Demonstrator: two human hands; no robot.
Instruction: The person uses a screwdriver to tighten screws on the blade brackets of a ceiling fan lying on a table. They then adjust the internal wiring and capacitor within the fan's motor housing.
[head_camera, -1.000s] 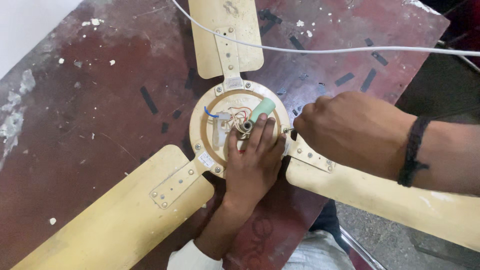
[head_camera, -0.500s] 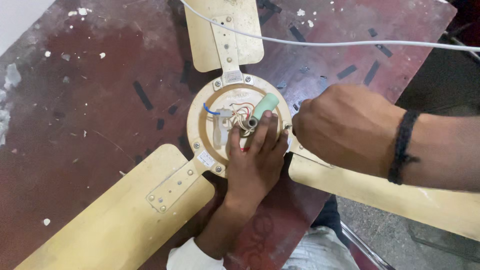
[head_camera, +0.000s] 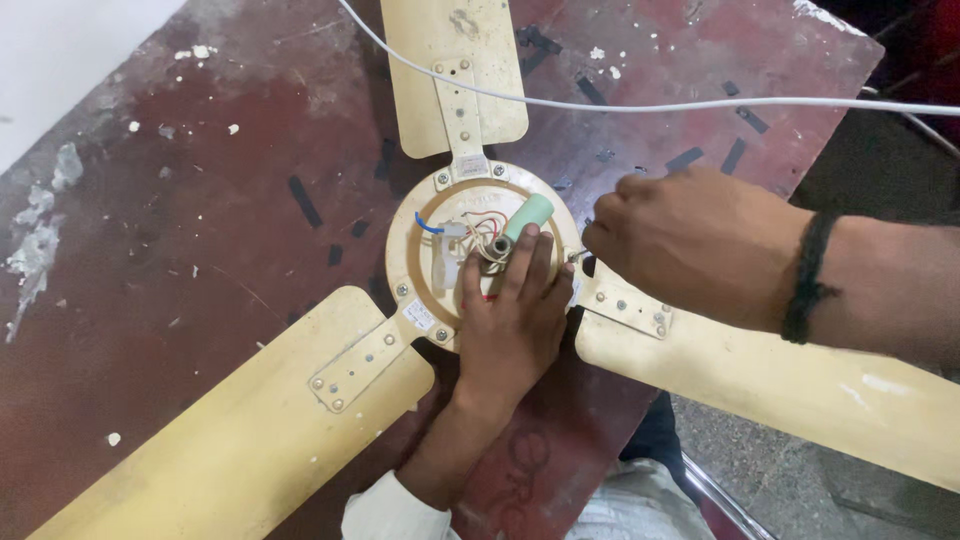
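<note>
Worn red table (head_camera: 200, 250) bears fan (head_camera: 440, 260), white cable (head_camera: 700, 105) crossing above.

1. A cream ceiling fan (head_camera: 440, 300) lies on a worn dark red table (head_camera: 200, 230).
2. The left hand (head_camera: 515, 320) rests flat on the round middle part (head_camera: 480, 250), fingers by a light green tube (head_camera: 527, 216) and some thin wires (head_camera: 483, 225).
3. The right hand (head_camera: 700, 245) is curled at the rim, wearing a black wrist band (head_camera: 805, 275).
4. A white cable (head_camera: 700, 104) runs across the top.
</note>
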